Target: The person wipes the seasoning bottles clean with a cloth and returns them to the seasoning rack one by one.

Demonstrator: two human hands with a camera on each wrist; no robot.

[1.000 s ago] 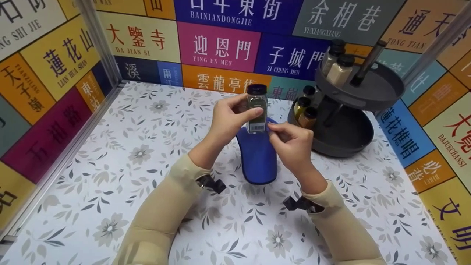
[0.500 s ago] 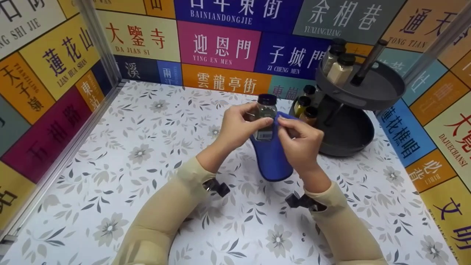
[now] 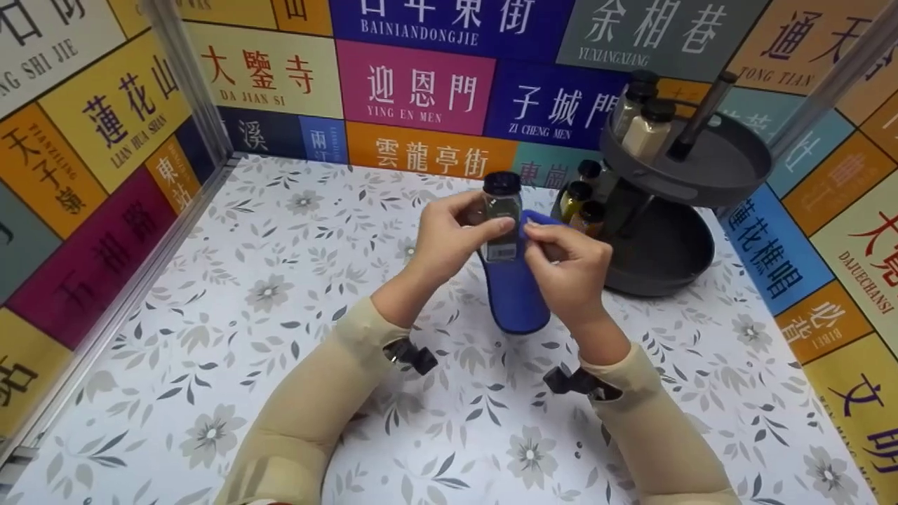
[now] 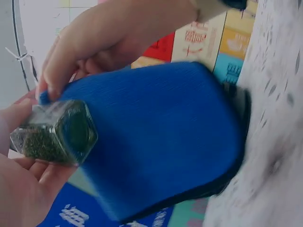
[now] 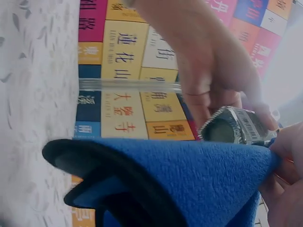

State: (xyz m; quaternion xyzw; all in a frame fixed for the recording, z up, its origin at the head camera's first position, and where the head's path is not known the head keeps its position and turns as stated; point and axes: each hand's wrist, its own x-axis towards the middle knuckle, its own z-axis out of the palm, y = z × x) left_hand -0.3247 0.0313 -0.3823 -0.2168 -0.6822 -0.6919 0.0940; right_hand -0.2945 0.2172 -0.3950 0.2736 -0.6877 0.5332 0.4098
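Note:
In the head view my left hand (image 3: 449,235) holds a square glass spice jar (image 3: 502,210) with a black lid, fingers behind it and thumb across its front. The jar stands nearly upright in the air. The left wrist view shows dried green herbs inside the jar (image 4: 47,139). Beside it, my right hand (image 3: 572,270) pinches the upper edge of a blue cloth (image 3: 519,298) with dark edging. The cloth hangs down behind and below the jar. Folds of the cloth (image 5: 199,175) fill the lower part of the right wrist view; the jar's barcode label (image 5: 248,125) shows above them.
A dark two-tier round rack (image 3: 659,270) stands at the back right, close to the right hand. Several black-lidded jars sit on it, including a pale-filled jar (image 3: 647,133) on the upper tier. Lettered panels (image 3: 421,88) wall in the flower-patterned table (image 3: 210,315).
Both hands, with the jar and cloth, have shifted right since a second ago. Over the last half second they have risen slightly and drifted a little left. The holds look the same.

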